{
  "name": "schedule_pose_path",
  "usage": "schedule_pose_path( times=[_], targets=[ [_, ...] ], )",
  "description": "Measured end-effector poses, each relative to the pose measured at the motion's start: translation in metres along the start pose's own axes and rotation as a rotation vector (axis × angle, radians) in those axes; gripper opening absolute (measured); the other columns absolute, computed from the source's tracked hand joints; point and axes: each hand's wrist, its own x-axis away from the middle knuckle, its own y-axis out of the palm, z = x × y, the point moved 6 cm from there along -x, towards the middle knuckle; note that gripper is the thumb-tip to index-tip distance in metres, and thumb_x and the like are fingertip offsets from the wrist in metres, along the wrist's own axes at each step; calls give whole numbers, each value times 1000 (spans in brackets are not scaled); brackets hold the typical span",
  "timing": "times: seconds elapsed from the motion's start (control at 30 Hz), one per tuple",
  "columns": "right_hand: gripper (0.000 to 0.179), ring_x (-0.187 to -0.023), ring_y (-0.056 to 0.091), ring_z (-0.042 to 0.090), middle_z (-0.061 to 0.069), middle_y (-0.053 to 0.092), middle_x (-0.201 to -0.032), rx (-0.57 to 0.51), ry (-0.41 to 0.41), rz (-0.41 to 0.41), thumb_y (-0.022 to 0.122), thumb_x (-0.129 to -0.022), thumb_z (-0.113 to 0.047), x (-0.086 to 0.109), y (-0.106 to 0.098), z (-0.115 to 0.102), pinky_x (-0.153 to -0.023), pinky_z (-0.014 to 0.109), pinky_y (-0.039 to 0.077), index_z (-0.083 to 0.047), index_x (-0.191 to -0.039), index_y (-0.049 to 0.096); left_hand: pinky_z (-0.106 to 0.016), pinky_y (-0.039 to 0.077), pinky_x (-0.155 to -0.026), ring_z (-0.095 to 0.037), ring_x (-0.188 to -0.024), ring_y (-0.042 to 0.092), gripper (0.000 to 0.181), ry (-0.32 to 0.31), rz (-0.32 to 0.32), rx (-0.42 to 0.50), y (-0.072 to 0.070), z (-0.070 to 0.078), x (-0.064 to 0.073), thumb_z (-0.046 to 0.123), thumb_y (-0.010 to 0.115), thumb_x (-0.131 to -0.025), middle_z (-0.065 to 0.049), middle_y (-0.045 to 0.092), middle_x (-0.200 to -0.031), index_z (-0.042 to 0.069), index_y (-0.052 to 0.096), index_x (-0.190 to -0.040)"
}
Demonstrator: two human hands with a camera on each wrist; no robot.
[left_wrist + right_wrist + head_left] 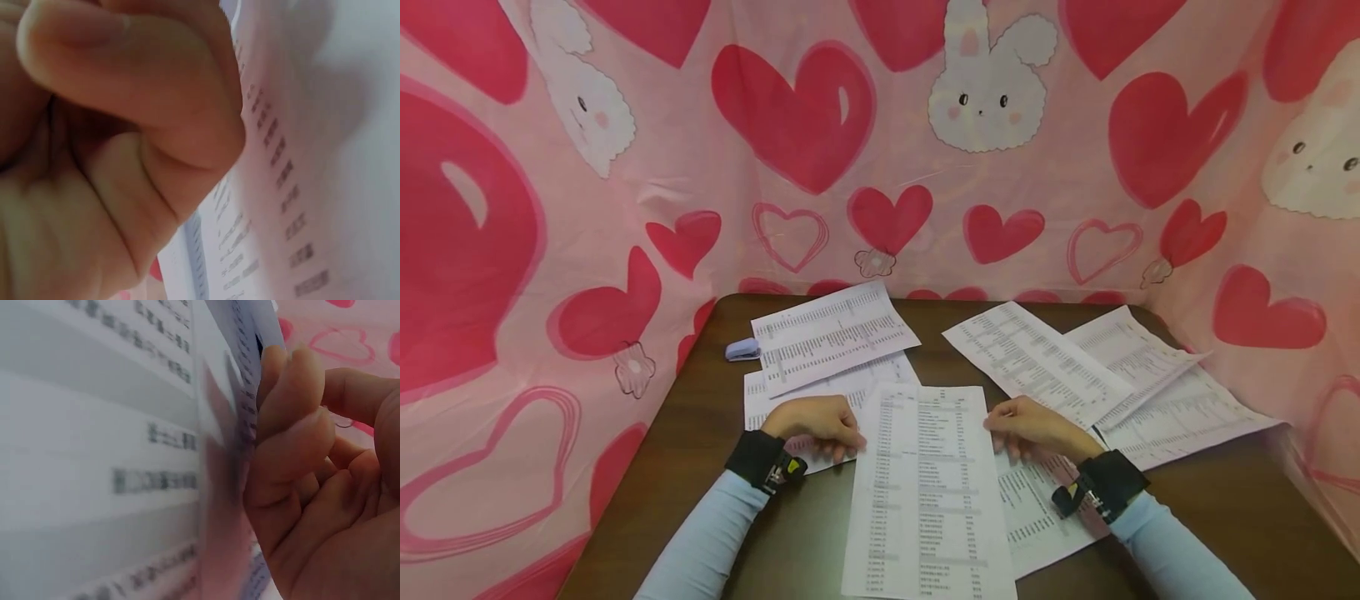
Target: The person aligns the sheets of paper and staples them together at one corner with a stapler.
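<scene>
A printed sheet of paper [936, 500] with a table of text and grey bands lies lengthwise between the two hands in the head view. At its left edge my left hand [820, 419] holds it, fingers curled. My right hand [1037, 427] holds the opposite edge with curled fingers, thumb and fingertips close together in the right wrist view. Bent and large, the left thumb [181, 106] stands against the paper's margin in the left wrist view; the fingers behind it are mostly hidden. Another printed sheet [1037, 508] lies partly under the held one.
Overlapping printed sheets lie at the back left [835, 333], with a small lavender stapler [742, 349] beside them. More sheets [1037, 362] spread over the right side of the brown table [662, 492]. A pink curtain [925, 175] with hearts and rabbits surrounds the table.
</scene>
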Motion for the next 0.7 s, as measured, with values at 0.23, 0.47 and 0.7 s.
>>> schedule_pose_path(
  times=[0.23, 0.47, 0.7],
  targets=[
    [31, -49, 48, 17, 6, 53, -64, 105, -76, 76, 57, -99, -31, 2, -18, -15, -45, 25, 34, -2, -92, 65, -21, 36, -43, -9, -46, 48, 32, -2, 10, -36, -5, 2, 1, 27, 65, -94, -1, 62, -55, 7, 72, -72],
    [40, -59, 50, 17, 8, 59, -78, -24, -175, 67, 53, -101, -30, -4, -10, -45, -54, 26, 42, 8, -110, 61, -22, 36, -45, -14, -48, 47, 39, 8, 45, -68, -29, 15, 8, 34, 59, -98, -1, 60, -59, 3, 74, -83],
    [47, -59, 53, 17, 7, 66, -85, -194, -195, 22, 54, -101, -31, -22, 14, -78, -56, 27, 43, 11, -122, 54, -28, 45, -53, -20, -65, 60, 33, -11, 187, -153, -79, 33, 22, 37, 56, -98, -6, 69, -77, 8, 73, -97]
  ],
)
